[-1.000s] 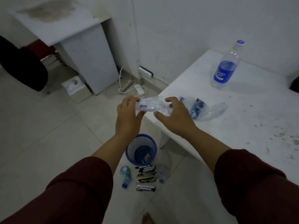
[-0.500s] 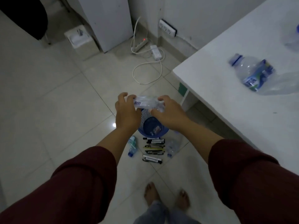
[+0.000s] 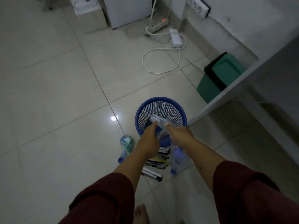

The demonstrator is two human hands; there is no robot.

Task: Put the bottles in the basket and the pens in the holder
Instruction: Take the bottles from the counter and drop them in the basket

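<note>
A blue mesh basket [image 3: 161,104] stands on the tiled floor. My left hand [image 3: 148,139] and my right hand [image 3: 179,135] both grip a crushed clear plastic bottle [image 3: 157,121], held over the basket's near rim and inside its mouth. Another item lies at the basket's bottom, partly hidden by the hands. On the floor, a clear bottle with a green label [image 3: 126,147] lies left of my forearm, and a clear bottle with a blue cap [image 3: 177,160] lies right of it. Several pens [image 3: 156,162] lie in a row between them, partly hidden.
A white table edge [image 3: 226,92] juts in at the right, with a green bin [image 3: 216,78] beneath it. A white cable loop [image 3: 161,62], a power strip and an adapter lie on the floor farther off. My bare foot [image 3: 142,214] shows at the bottom.
Both hands have lowered the crushed bottle from above the basket down into its mouth. The camera has tilted further down, so the tabletop bottles have left the view.
</note>
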